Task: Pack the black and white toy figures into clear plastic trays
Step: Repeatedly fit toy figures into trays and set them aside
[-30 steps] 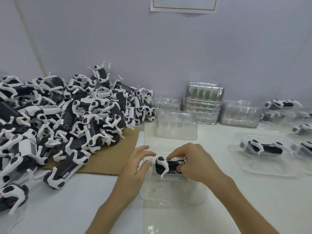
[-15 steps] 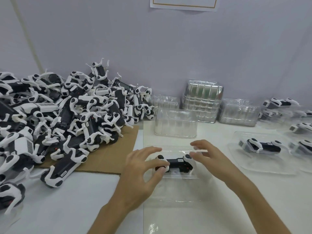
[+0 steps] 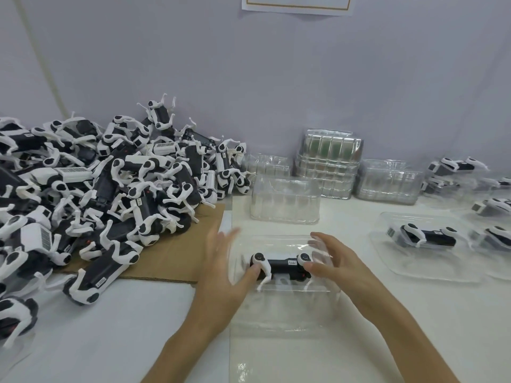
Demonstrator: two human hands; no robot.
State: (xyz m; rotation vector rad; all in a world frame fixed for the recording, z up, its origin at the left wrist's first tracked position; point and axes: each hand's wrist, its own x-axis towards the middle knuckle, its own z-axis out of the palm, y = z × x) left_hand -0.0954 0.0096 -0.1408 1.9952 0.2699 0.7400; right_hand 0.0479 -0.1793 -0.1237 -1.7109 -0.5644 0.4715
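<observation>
While the toy figure (image 3: 280, 265) lies in the clear tray (image 3: 284, 313) on the table (image 3: 138, 327), its long axis runs left to right between my hands. My left hand (image 3: 221, 272), spread wide, flanks its left end; my right hand (image 3: 336, 261), fingers splayed, flanks the right, equally near.

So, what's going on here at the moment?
A person is packing one black and white toy figure into a clear tray in front of them. The left hand and right hand are open at either end of the figure, thumbs touching it. Unpacked figures are piled on the left; filled trays sit to the right.
</observation>
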